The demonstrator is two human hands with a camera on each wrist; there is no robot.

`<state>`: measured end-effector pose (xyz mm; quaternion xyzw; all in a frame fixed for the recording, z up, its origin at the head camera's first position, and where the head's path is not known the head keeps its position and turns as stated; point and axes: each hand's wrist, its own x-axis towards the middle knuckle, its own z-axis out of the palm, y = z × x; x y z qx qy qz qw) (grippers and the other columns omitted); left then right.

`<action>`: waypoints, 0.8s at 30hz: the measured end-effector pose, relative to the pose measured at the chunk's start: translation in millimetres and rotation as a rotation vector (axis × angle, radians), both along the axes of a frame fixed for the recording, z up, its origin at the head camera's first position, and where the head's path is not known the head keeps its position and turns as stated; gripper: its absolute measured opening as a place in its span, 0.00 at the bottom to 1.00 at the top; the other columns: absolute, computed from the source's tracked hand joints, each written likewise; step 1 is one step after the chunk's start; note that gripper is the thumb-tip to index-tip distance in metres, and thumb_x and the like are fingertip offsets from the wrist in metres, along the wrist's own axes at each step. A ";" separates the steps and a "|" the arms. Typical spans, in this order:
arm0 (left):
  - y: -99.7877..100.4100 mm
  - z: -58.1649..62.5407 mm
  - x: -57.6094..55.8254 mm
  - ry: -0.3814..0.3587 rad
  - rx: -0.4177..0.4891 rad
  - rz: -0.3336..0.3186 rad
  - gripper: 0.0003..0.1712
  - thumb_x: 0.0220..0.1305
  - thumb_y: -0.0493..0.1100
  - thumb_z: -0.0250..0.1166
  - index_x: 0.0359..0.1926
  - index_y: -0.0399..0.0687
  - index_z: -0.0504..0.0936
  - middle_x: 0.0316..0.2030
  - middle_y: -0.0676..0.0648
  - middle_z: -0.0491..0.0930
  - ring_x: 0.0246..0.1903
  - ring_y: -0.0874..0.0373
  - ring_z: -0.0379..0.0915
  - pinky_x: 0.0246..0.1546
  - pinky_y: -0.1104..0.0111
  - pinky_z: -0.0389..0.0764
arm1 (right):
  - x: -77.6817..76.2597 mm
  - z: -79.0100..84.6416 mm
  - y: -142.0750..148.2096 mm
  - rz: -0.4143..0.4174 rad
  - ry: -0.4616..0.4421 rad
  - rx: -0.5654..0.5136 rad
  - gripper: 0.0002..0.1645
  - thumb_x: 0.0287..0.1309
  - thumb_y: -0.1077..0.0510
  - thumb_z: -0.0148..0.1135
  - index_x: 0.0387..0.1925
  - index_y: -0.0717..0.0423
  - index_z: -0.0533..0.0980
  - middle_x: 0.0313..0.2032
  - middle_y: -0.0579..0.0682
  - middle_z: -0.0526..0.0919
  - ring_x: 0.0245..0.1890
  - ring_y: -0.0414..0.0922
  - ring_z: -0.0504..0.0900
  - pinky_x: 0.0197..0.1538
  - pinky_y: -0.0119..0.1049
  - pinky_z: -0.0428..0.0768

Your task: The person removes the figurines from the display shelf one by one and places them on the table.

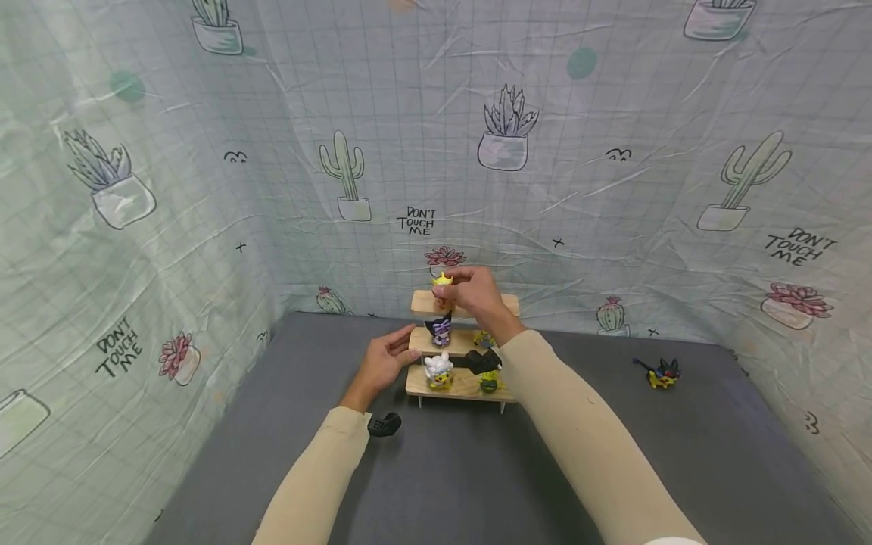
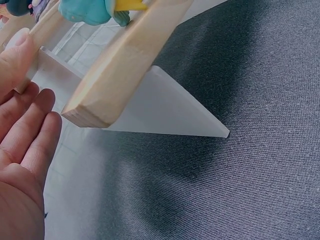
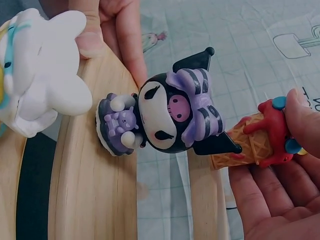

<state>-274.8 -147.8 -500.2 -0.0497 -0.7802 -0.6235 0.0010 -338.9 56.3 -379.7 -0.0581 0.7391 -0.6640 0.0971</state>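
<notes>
A three-tier wooden display shelf (image 1: 459, 384) stands on the table before me. My right hand (image 1: 479, 294) holds an ice-cream-cone figurine (image 3: 257, 140) with a red dripping top between thumb and fingers. The cone's bottom is right at the top tier (image 3: 202, 200). At the left end of the middle tier (image 3: 90, 195), my left hand (image 1: 383, 362) has its thumb on the wood and its fingertips by the edge. A black-and-purple hooded figurine (image 3: 165, 112) stands on that tier, close to the right hand. Below it, a white-topped figurine (image 1: 438, 371) sits on the bottom tier.
A yellow-and-blue figurine (image 1: 484, 338) stands at the middle tier's right, partly behind the right wrist. Below it is a green-and-yellow figurine (image 1: 489, 381). A black-and-yellow figurine (image 1: 661, 375) lies apart on the grey table (image 1: 613, 454). A patterned cloth (image 1: 436, 113) hangs behind.
</notes>
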 end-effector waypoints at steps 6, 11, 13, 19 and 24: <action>2.4 3.2 -0.1 0.004 0.005 0.000 0.35 0.69 0.33 0.69 0.75 0.39 0.70 0.69 0.33 0.74 0.70 0.41 0.73 0.67 0.52 0.81 | -0.1 8.8 1.6 -0.021 0.029 0.026 0.29 0.63 0.62 0.74 0.64 0.63 0.79 0.48 0.63 0.89 0.37 0.46 0.90 0.57 0.45 0.90; 2.5 1.4 -0.1 -0.001 -0.003 0.014 0.34 0.69 0.33 0.69 0.75 0.41 0.71 0.69 0.33 0.75 0.70 0.41 0.74 0.66 0.52 0.82 | 0.6 12.1 4.1 -0.012 0.048 0.047 0.30 0.63 0.61 0.74 0.65 0.64 0.78 0.45 0.62 0.90 0.38 0.49 0.91 0.59 0.47 0.88; 2.6 1.2 0.7 -0.006 -0.008 0.021 0.34 0.69 0.34 0.69 0.75 0.43 0.72 0.69 0.33 0.75 0.70 0.41 0.74 0.67 0.53 0.82 | 1.4 12.4 5.8 -0.007 0.046 0.051 0.30 0.63 0.60 0.74 0.65 0.65 0.78 0.43 0.61 0.91 0.37 0.49 0.91 0.60 0.48 0.88; 2.7 2.0 3.3 -0.018 -0.010 0.030 0.34 0.69 0.34 0.69 0.74 0.45 0.73 0.70 0.34 0.75 0.70 0.42 0.74 0.67 0.53 0.81 | 2.4 14.5 10.9 0.007 0.054 0.038 0.31 0.64 0.61 0.73 0.66 0.66 0.76 0.37 0.59 0.91 0.33 0.49 0.90 0.62 0.48 0.87; 3.6 3.2 3.9 -0.023 -0.009 0.035 0.34 0.70 0.34 0.69 0.75 0.45 0.72 0.70 0.34 0.75 0.70 0.42 0.73 0.67 0.52 0.82 | 3.1 18.2 16.3 -0.003 0.052 0.048 0.30 0.64 0.61 0.73 0.65 0.65 0.77 0.36 0.57 0.92 0.34 0.50 0.91 0.63 0.48 0.86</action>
